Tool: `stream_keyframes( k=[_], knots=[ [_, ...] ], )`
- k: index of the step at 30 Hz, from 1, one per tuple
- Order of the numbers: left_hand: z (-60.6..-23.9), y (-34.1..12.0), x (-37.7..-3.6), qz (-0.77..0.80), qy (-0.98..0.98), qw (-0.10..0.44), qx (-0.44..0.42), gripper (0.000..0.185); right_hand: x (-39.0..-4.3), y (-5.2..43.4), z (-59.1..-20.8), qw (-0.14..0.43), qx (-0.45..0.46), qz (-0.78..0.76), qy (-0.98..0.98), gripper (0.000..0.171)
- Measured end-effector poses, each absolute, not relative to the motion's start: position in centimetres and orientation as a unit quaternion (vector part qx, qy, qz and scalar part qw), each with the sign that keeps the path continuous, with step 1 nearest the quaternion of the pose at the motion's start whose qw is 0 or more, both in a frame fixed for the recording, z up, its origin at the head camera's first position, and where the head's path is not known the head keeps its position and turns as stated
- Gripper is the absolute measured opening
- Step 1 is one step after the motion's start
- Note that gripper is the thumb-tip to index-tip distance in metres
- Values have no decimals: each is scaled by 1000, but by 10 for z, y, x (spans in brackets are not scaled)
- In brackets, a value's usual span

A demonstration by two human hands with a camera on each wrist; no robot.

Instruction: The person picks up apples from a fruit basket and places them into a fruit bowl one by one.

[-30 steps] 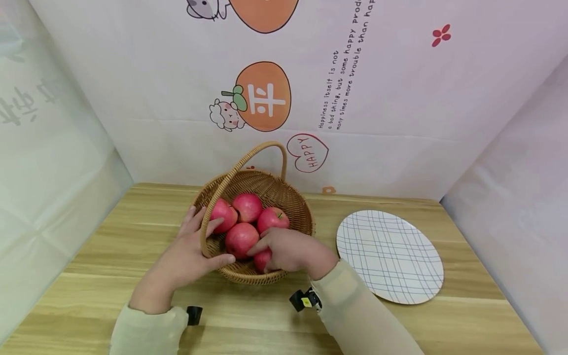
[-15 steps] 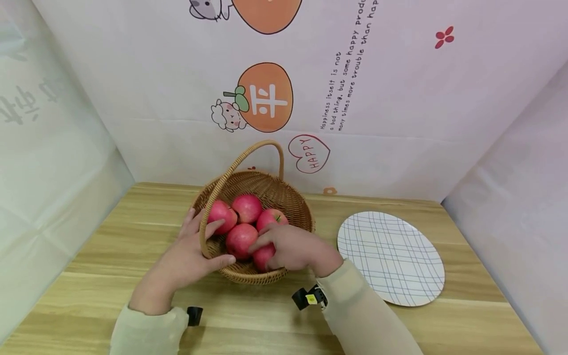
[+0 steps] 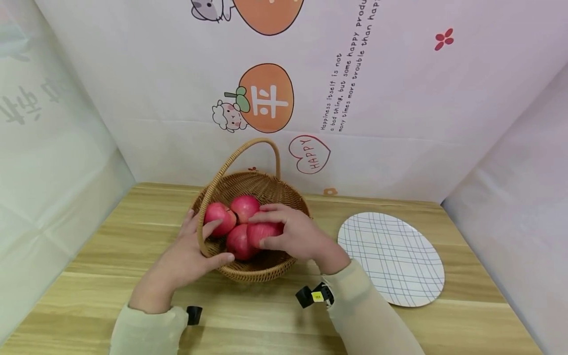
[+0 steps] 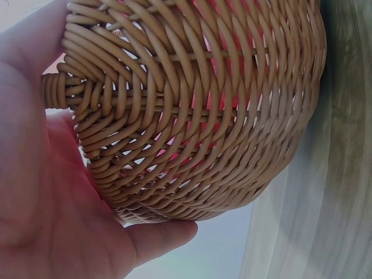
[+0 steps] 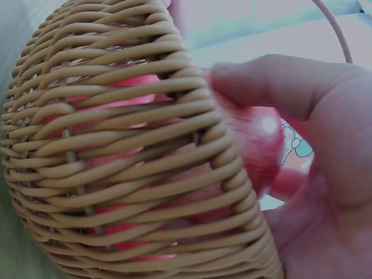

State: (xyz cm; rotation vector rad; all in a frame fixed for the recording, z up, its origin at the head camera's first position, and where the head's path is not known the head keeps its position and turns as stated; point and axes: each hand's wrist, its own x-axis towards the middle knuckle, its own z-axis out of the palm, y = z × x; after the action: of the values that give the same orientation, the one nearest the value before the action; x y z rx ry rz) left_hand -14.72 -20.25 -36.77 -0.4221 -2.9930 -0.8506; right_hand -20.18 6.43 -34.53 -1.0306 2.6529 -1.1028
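A wicker basket (image 3: pixel 262 274) with a tall arched handle (image 3: pixel 227 166) stands on the table with several red apples (image 3: pixel 245 209) inside. My left hand (image 3: pixel 184 252) holds its left rim at the foot of the handle, thumb along the front and one finger reaching over the rim beside an apple. In the left wrist view, the woven side (image 4: pixel 192 110) fills most of the picture. My right hand (image 3: pixel 301 235) grips one apple (image 3: pixel 264 233) between thumb and fingers, above the basket's right half. That apple (image 5: pixel 258 145) shows past the rim in the right wrist view, and the hand hides what lies beneath.
An oval white plate or mat (image 3: pixel 390 259) with blue crossing lines lies right of the basket, near my right forearm. The wooden table (image 3: pixel 239 325) is bounded by a printed white backdrop (image 3: pixel 381 162) behind and white sheets on both sides.
My right hand has lifted the apple from the basket's front right, up and away from me. The basket's handle has shifted slightly left. My left hand stays on the rim.
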Motion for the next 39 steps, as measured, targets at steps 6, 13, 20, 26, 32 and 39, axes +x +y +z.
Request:
stream_keyframes(
  k=[6,13,20,26,32,39],
  knots=[
    [-369,-203,-146,-276,-952,1,-133,88,-205,70,-349,3,-306,-455,836,40],
    [-368,-203,-145,-288,-948,9,-139,88,-203,74,-347,-13,-282,-506,815,39],
    [-369,-200,-144,-253,-957,31,-140,83,-200,78,-344,-23,-274,-517,811,39],
    [-371,-200,-144,-244,-961,28,-127,80,-198,80,-342,-21,-262,-532,805,40],
    [-372,-201,-144,-252,-960,25,-119,76,-200,86,-343,-13,-255,-557,790,40],
    [-375,-201,-146,-252,-960,27,-121,76,-194,95,-340,41,-232,-642,730,44]
  ],
)
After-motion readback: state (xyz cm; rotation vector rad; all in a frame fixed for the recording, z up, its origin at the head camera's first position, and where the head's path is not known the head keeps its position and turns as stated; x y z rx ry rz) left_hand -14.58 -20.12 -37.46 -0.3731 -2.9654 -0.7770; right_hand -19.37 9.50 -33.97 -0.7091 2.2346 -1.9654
